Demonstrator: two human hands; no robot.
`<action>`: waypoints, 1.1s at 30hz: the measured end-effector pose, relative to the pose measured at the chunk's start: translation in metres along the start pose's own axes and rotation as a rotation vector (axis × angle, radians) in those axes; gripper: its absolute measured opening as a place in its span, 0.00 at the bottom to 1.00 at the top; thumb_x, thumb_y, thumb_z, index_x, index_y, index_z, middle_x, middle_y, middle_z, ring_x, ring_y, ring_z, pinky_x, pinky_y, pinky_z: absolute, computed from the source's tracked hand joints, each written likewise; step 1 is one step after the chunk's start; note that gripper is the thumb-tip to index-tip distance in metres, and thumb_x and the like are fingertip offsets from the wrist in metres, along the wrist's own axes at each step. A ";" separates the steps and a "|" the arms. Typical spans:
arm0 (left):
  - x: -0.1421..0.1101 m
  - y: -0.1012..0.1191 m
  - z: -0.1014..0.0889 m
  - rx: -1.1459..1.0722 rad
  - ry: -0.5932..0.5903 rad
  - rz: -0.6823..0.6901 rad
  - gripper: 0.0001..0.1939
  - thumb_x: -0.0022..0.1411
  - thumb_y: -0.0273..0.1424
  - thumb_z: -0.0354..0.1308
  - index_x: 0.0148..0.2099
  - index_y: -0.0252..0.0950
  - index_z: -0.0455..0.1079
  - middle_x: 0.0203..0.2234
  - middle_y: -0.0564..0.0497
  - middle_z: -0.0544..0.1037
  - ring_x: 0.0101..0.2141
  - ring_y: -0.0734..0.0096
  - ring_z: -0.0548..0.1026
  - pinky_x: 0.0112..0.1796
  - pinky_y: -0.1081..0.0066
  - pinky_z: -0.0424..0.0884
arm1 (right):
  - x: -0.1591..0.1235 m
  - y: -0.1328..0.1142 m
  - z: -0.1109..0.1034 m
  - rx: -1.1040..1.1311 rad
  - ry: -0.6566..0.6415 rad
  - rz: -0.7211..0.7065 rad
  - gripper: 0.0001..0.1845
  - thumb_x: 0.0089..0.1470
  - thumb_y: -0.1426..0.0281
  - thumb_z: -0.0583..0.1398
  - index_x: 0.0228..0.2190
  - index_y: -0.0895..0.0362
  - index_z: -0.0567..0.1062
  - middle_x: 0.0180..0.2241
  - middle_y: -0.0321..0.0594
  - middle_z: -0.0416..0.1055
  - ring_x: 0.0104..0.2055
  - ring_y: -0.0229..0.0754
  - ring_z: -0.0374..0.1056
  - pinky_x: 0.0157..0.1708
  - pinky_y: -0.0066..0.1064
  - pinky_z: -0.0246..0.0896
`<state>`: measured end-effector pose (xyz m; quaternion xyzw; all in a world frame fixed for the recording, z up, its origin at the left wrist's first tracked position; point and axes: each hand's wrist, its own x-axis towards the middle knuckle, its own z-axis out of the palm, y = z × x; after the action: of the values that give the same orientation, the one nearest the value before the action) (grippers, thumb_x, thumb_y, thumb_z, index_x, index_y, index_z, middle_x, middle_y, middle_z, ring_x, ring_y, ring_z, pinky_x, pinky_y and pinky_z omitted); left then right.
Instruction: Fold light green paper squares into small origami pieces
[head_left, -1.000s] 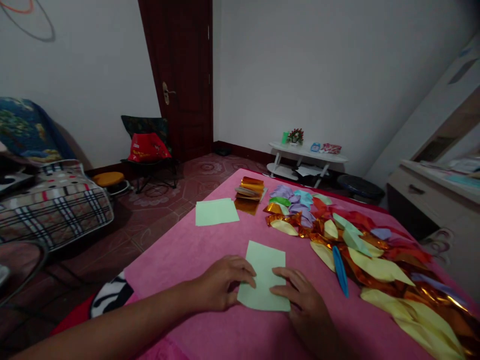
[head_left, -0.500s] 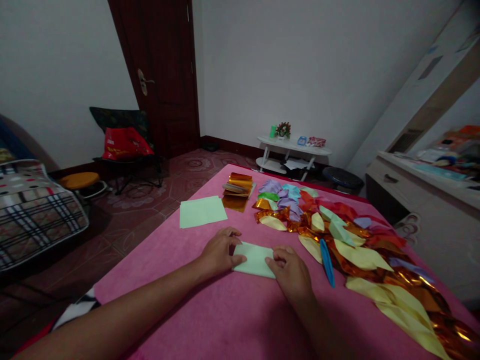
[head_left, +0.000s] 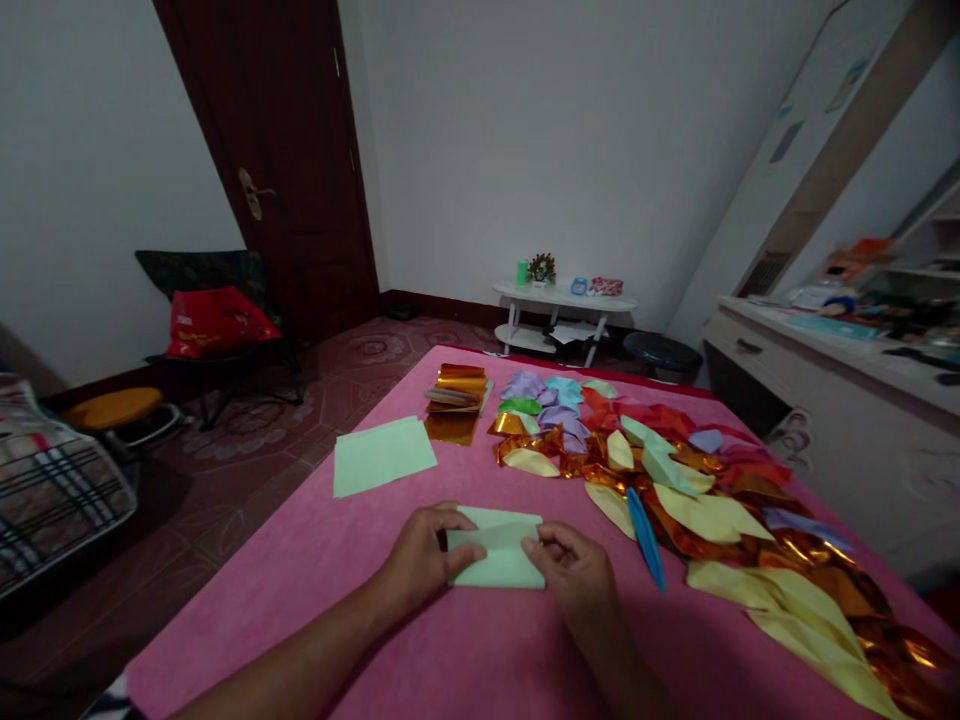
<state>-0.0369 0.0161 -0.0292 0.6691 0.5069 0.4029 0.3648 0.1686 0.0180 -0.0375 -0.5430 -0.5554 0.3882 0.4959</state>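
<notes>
At left on the bench (head_left: 450, 670), the spare green sheets (head_left: 384, 460) lie apart from the work, probably to stay within reach. The left hand (head_left: 439, 548), nearly closed, pinches the folded green sheet (head_left: 499, 560) by its left edge, near the middle; the right hand (head_left: 564, 560) pinches its right edge, likely keeping the fold square. A second ago the sheet lay full-length.

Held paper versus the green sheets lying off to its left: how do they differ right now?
The held paper is folded over; the green sheets lie flat and unfolded. The held paper is in the grip of the left hand and right hand, while the green sheets rest untouched on the pink cloth. Both are pale green.
</notes>
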 end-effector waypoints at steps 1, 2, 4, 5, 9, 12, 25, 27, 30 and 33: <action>0.000 0.002 0.001 -0.064 0.021 -0.012 0.12 0.51 0.38 0.65 0.28 0.33 0.77 0.25 0.50 0.72 0.28 0.69 0.69 0.28 0.74 0.63 | 0.000 -0.001 0.001 0.048 0.009 -0.019 0.15 0.42 0.57 0.64 0.20 0.58 0.75 0.17 0.34 0.64 0.20 0.36 0.59 0.19 0.25 0.55; 0.001 0.004 0.002 -0.114 0.043 -0.016 0.12 0.53 0.38 0.64 0.28 0.33 0.76 0.25 0.50 0.72 0.27 0.70 0.69 0.27 0.74 0.62 | 0.001 -0.002 0.001 0.088 0.013 -0.039 0.16 0.43 0.57 0.63 0.20 0.58 0.75 0.19 0.35 0.65 0.22 0.37 0.60 0.20 0.25 0.57; 0.003 0.010 0.003 -0.164 0.083 0.001 0.14 0.56 0.39 0.61 0.26 0.33 0.76 0.25 0.50 0.71 0.27 0.71 0.68 0.27 0.75 0.62 | 0.003 -0.005 0.000 0.137 0.042 -0.081 0.16 0.46 0.58 0.63 0.21 0.59 0.75 0.23 0.38 0.67 0.26 0.39 0.63 0.24 0.26 0.60; 0.003 0.013 0.003 -0.176 0.092 0.014 0.16 0.57 0.39 0.59 0.25 0.33 0.75 0.25 0.49 0.71 0.28 0.71 0.68 0.28 0.74 0.62 | 0.004 -0.007 -0.001 0.151 0.059 -0.098 0.15 0.46 0.58 0.63 0.21 0.59 0.76 0.25 0.40 0.69 0.28 0.40 0.64 0.26 0.27 0.61; 0.005 0.022 0.003 -0.222 0.101 0.028 0.18 0.60 0.39 0.57 0.22 0.33 0.73 0.24 0.50 0.71 0.27 0.71 0.67 0.28 0.74 0.62 | 0.007 -0.007 -0.006 0.192 0.094 -0.078 0.13 0.45 0.61 0.64 0.22 0.59 0.78 0.31 0.45 0.74 0.35 0.46 0.69 0.33 0.31 0.66; 0.004 0.022 0.002 -0.229 0.113 0.027 0.19 0.60 0.38 0.57 0.20 0.33 0.71 0.22 0.50 0.69 0.26 0.72 0.67 0.26 0.75 0.63 | 0.007 -0.007 -0.007 0.220 0.108 0.018 0.12 0.43 0.62 0.65 0.23 0.59 0.79 0.33 0.45 0.76 0.37 0.48 0.71 0.36 0.33 0.66; 0.000 0.011 0.003 -0.222 0.231 0.001 0.08 0.54 0.34 0.63 0.26 0.37 0.78 0.30 0.48 0.78 0.32 0.68 0.74 0.31 0.73 0.71 | 0.005 -0.018 -0.005 0.236 0.148 0.150 0.12 0.39 0.62 0.66 0.19 0.58 0.76 0.29 0.41 0.76 0.30 0.44 0.70 0.28 0.29 0.64; 0.000 0.012 0.003 -0.244 0.231 -0.015 0.09 0.53 0.35 0.63 0.25 0.36 0.77 0.28 0.48 0.77 0.30 0.69 0.74 0.29 0.74 0.70 | 0.004 -0.016 -0.005 0.229 0.143 0.147 0.12 0.40 0.62 0.66 0.18 0.58 0.76 0.28 0.40 0.75 0.29 0.43 0.69 0.27 0.28 0.62; 0.000 0.014 0.003 -0.265 0.221 -0.026 0.11 0.54 0.35 0.63 0.23 0.35 0.76 0.25 0.49 0.75 0.28 0.71 0.72 0.27 0.75 0.68 | 0.004 -0.015 -0.005 0.239 0.142 0.142 0.12 0.40 0.63 0.66 0.18 0.59 0.75 0.27 0.40 0.74 0.28 0.41 0.67 0.25 0.27 0.60; 0.000 0.017 0.002 -0.263 0.204 -0.021 0.12 0.55 0.36 0.61 0.23 0.35 0.75 0.25 0.49 0.74 0.27 0.71 0.71 0.27 0.75 0.67 | 0.004 -0.015 -0.004 0.261 0.142 0.135 0.13 0.41 0.62 0.66 0.17 0.59 0.73 0.25 0.38 0.72 0.27 0.39 0.65 0.24 0.26 0.58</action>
<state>-0.0286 0.0119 -0.0149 0.5659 0.4912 0.5278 0.4000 0.1697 0.0201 -0.0215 -0.5361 -0.4261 0.4501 0.5732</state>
